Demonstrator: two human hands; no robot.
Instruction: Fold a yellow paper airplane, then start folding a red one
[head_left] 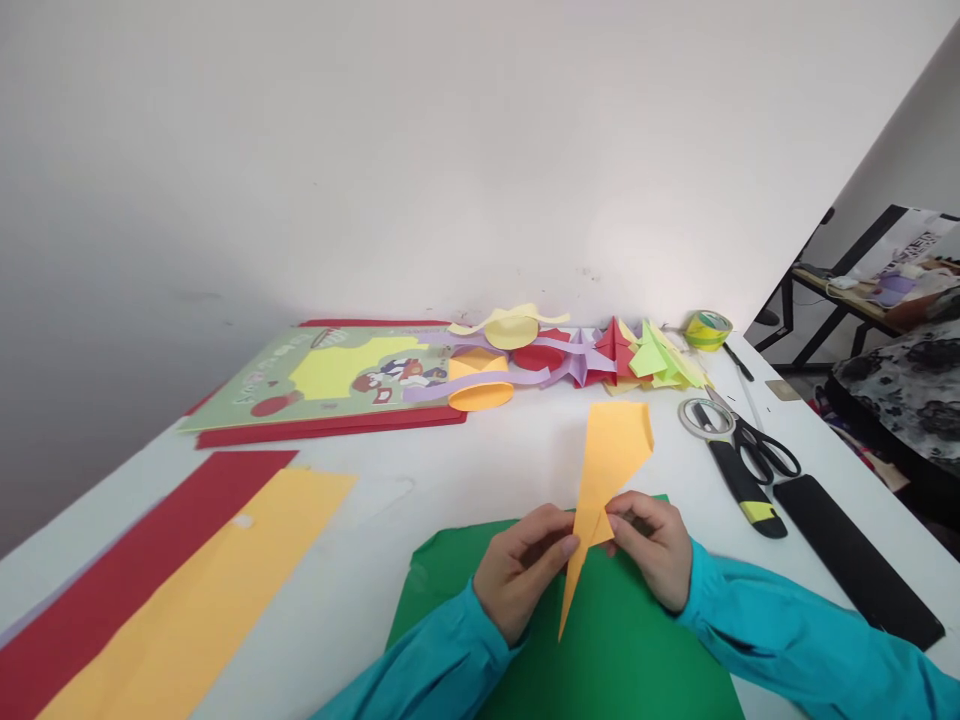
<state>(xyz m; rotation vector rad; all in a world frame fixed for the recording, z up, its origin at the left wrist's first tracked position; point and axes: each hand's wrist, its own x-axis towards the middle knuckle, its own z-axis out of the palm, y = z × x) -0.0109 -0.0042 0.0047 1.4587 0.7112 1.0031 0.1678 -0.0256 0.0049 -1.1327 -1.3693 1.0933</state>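
Blue sleeves (442,660) are closest, one on each side, and under them a big sheet of green paper (630,640) lies flat on the white tabletop (390,490). Both hands are over the green paper, with a small gap between them, and both pinch one piece of orange paper (607,460). It sits right in that gap. It is long, and its long way runs away from the body, leaning a little to the right: the thin, sharp tip points back between the sleeves, and the wide end sticks out past the hands. The left hand (521,565) pinches the left edge, with its thumb on top, and is a bit nearer the tip. The right hand (652,545) pinches a little folded flap (602,528) on the other edge, so it is the hand closest to that fold. Left of the hands lie a red strip (142,560) and a yellow strip (210,590), side by side. Right of them are black scissors (769,452), a roll of clear tape (706,418), a cutter (746,490) and a long black thing (855,555). Far past the hands, near the wall (480,150), are folded paper shapes (660,355) and a picture sheet (352,405).
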